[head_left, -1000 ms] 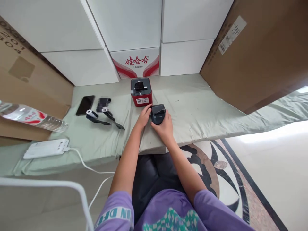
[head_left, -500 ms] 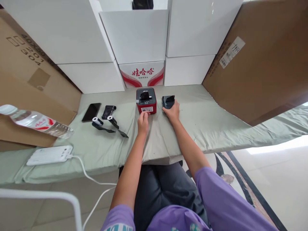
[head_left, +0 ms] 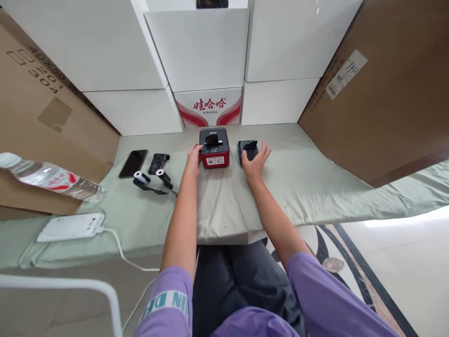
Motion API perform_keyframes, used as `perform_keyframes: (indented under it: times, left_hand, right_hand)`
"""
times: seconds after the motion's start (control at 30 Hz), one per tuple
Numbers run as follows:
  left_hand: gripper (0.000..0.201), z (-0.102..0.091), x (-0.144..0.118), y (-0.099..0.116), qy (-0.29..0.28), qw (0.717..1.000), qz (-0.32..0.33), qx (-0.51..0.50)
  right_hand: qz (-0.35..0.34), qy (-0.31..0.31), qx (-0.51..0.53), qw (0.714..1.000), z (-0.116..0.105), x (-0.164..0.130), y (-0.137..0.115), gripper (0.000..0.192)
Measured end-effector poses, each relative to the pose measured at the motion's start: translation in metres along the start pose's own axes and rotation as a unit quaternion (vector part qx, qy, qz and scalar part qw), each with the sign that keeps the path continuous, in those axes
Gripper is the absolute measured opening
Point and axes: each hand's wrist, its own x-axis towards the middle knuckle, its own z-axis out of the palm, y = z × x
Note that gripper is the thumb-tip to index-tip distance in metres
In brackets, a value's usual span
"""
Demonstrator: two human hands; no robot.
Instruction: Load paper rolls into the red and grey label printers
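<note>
Reaching forward with both arms, the person works at the far middle of the cloth-covered worktop [head_left: 315,187], and the red-bodied printer [head_left: 214,148] serves as the fixed mark for everything else. The left hand [head_left: 194,157] lies against the printer's left side, fingers curled loosely to the casing, touching rather than clamping it. Just right of the printer sits the small black device [head_left: 247,150]; the right hand [head_left: 256,159] rests at its near edge with fingers spread wide, holding nothing.

To do this well, I would judge that the left hand should steady the printer squarely on its side wall so it cannot skid on the soft cloth, while the right hand closes across the device's width rather than pinching a corner.

Left of the printer lie two small rolls [head_left: 140,177], a dark pouch [head_left: 157,162] and a phone [head_left: 133,163]. Further left, a water bottle [head_left: 52,180] rests on a cardboard box.
</note>
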Motion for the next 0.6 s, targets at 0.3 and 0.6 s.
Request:
perform_keyframes:
  times: [0.3, 0.6]
  left_hand:
    - [0.026, 0.013, -0.009, -0.022, -0.068, 0.991, -0.026, -0.111]
    - [0.028, 0.012, -0.072, 0.004, -0.095, 0.992, 0.071, -0.033]
  right_hand:
    - [-0.034, -0.264, 0.140, 0.954, 0.045, -0.030, -0.023, 0.092]
    - [-0.037, -0.232, 0.134, 0.963, -0.015, -0.044, -0.063, 0.088]
